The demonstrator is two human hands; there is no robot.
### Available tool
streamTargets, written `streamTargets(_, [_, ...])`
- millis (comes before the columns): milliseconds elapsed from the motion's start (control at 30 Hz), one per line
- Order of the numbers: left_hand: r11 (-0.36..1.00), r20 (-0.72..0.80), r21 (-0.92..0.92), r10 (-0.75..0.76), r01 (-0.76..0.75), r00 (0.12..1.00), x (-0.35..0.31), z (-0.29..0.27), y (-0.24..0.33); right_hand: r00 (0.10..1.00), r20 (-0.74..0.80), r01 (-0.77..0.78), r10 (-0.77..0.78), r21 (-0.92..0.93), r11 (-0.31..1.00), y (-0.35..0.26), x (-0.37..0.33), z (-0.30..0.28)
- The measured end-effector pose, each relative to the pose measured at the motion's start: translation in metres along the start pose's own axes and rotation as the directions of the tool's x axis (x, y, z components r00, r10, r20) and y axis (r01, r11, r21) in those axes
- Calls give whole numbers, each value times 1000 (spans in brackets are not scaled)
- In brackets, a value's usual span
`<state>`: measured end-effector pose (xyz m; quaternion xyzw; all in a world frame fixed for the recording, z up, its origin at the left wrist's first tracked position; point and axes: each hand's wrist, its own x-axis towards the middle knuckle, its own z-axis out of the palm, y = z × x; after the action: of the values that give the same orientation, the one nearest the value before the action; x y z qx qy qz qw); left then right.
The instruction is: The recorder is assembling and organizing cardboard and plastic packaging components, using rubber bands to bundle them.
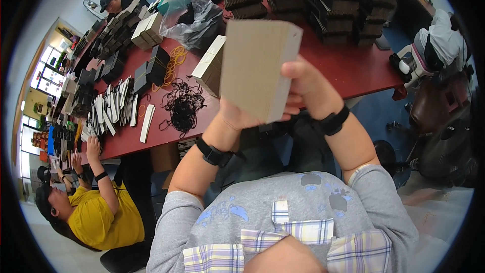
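Note:
Upright before my chest is a beige cardboard piece, perhaps a box or a stack. Its right side is a pale strip with a small hole near the top. My left hand grips it from below at the lower left, its fingers mostly hidden behind. At the right edge my right hand holds it, thumb on the pale side and fingers curled around the back. Beyond my left hand, on the table, lie a tied stack of white-edged strips and a tangle of black cords.
The red table carries tall stacks of dark folded pieces at the back. A clear plastic bag, yellow bands and loose white strips lie leftward. A person in yellow works at left; another person sits at right.

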<state>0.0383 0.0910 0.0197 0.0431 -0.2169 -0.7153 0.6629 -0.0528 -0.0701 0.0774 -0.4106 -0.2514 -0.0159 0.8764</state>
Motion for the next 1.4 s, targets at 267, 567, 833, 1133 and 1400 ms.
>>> streamTargets(267, [283,-318,944,663,167,677,-39,-36,9,991,-122,-133,-55,-934,-331,-50,-26,-56])
streamTargets(567, [2,-91,985,854,173,511,-41,-71,8,966,-132,-33,223,-916,-399,3,-9,-55])
streamTargets(833, [56,-99,992,908,116,408,-47,-74,8,953,-80,47,294,-914,-403,35,19,-37])
streamTargets(1133, [-391,143,887,737,244,660,-43,-45,0,951,-13,97,308,-936,-338,52,7,-64])
streamTargets(1400, [-509,76,793,626,334,776,-35,-41,0,928,-155,-32,339,-939,-342,45,5,-60])
